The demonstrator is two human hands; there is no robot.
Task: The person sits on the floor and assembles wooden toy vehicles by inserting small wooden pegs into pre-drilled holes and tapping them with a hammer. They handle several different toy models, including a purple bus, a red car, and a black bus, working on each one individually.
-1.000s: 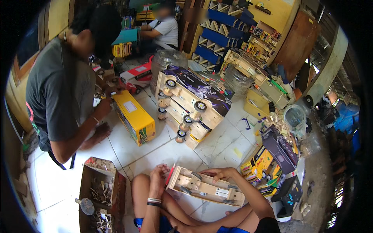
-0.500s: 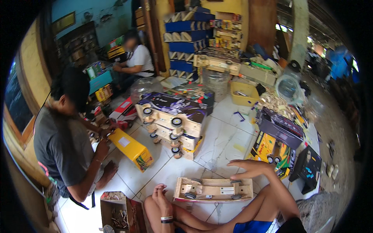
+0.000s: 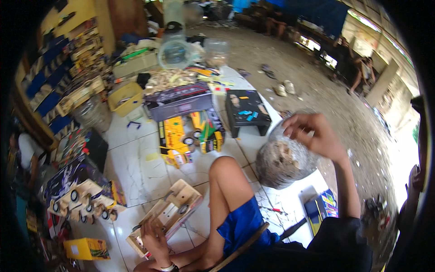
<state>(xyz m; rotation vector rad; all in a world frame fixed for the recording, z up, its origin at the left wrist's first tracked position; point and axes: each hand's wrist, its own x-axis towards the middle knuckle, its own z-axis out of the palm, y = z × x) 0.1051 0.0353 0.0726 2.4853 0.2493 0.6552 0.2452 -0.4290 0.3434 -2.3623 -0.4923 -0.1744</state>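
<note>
The wooden toy vehicle body (image 3: 190,199) lies on white floor tiles (image 3: 140,158), just beside the person's bent knee, at least one dark wheel showing. The left hand (image 3: 155,238) lies over its near end, fingers a bit spread across the wood (can't tell if any are gripping underneath). The right hand (image 3: 313,132) is up over a clear plastic-wrapped bundle (image 3: 276,165), fingers loosely bent with a gap showing and nothing visible in them; can't tell if it's touching the plastic.

The tiles are cracked or scribbled with thin dark lines, and pretty crowded: yellow toy trucks (image 3: 172,136) beside a dark purple box (image 3: 181,104), a black box (image 3: 235,102) with blue bits on top, a yellow tub (image 3: 127,108) farther back. Past the tile edge it's bare dirt ground (image 3: 326,109), with a pair of pale shoes (image 3: 284,88) and a blue sheet (image 3: 321,16) hanging at the back.
</note>
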